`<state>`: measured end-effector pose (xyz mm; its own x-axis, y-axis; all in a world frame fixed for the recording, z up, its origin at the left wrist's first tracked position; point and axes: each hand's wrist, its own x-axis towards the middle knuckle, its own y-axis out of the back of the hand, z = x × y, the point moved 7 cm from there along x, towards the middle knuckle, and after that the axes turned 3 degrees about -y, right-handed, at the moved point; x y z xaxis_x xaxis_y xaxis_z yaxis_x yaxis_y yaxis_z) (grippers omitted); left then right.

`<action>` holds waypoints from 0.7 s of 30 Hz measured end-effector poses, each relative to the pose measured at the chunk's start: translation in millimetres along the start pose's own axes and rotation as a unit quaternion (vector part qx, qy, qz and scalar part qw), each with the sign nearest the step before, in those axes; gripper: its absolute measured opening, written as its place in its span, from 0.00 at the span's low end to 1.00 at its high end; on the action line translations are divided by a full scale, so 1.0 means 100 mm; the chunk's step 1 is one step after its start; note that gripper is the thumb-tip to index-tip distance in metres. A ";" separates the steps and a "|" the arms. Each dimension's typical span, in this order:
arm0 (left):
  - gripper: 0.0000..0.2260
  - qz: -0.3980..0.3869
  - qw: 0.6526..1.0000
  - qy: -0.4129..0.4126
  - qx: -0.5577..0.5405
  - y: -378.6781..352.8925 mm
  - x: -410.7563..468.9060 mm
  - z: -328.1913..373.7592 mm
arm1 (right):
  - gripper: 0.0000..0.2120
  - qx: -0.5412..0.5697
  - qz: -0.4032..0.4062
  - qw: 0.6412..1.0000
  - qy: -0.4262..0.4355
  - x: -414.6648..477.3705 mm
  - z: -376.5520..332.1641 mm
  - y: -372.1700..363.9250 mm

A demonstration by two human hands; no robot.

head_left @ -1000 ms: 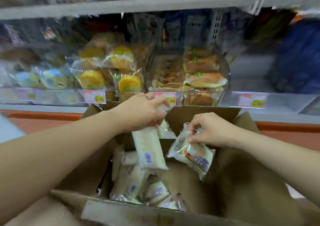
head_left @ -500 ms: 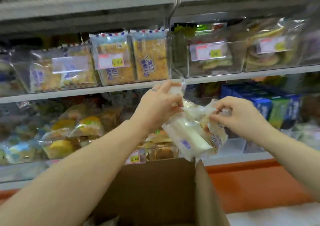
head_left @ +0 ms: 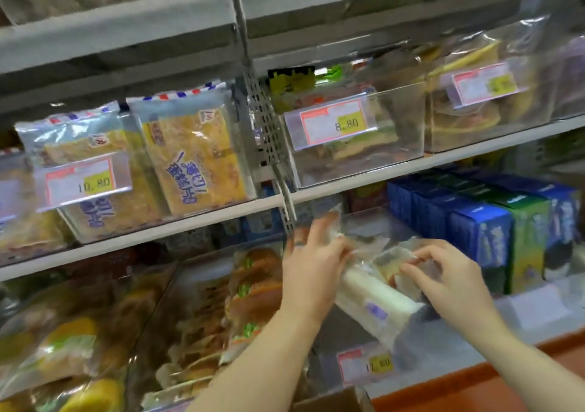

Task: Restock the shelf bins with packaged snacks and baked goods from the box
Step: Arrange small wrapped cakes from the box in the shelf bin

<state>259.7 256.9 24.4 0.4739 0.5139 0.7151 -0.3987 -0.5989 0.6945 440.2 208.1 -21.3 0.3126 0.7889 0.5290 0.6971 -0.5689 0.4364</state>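
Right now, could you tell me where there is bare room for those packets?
The clear bin under the left hand and right hand, both holding packets, looks mostly bare, between the burger bin and blue cartons. The 8.80 bin above has room in front. The burger bin and yellow cake bin are packed.

Two hands in shot, both bare. On the left hand (head_left: 311,266) there's a ring (head_left: 299,243), a thin dark band low on one finger, too blurred to say which finger or what it's made of. The right hand (head_left: 443,272) shows slim fingers, with short nails catching a pale glint at the tips. Behind them come the left forearm (head_left: 253,358) and the right forearm (head_left: 522,348), uncovered all the way to the picture's bottom and right edges.
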 end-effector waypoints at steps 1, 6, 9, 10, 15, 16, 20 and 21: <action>0.05 -0.022 1.000 0.004 0.012 -0.11 0.06 0.00 | 0.10 -0.029 -0.027 0.999 -0.007 0.06 0.04 -0.04; 0.09 -0.145 0.988 0.040 -0.032 -0.59 0.28 0.03 | 0.07 -0.164 -0.135 0.975 -0.061 0.27 0.19 -0.12; 0.08 -0.183 0.970 0.123 -0.103 -0.89 0.35 0.01 | 0.12 -0.248 -0.185 0.949 -0.061 0.27 0.16 -0.18; 0.07 -0.201 0.958 0.152 -0.136 -1.01 0.35 0.01 | 0.18 -0.262 -0.186 0.946 -0.049 0.27 0.13 -0.20; 0.13 -0.252 0.930 0.171 -0.205 -1.37 0.22 0.00 | 0.19 -0.262 -0.197 0.945 -0.013 0.21 0.05 -0.22; 0.16 -0.251 0.922 0.184 -0.229 -1.36 0.19 -0.02 | 0.19 -0.264 -0.204 0.943 -0.020 0.20 0.07 -0.22; 0.24 -0.237 0.901 0.226 -0.283 -1.23 0.13 -0.11 | 0.15 -0.214 -0.196 0.957 -0.003 0.25 0.05 -0.23; 0.27 -0.211 0.895 0.236 -0.313 -1.16 0.14 -0.11 | 0.14 -0.203 -0.212 0.956 0.018 0.26 0.03 -0.27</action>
<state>304.0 340.6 -45.1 0.3601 0.9045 0.2284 -0.6942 0.0962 0.7134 431.2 244.5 -21.7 0.0297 0.9643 0.2633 0.4461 -0.2485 0.8598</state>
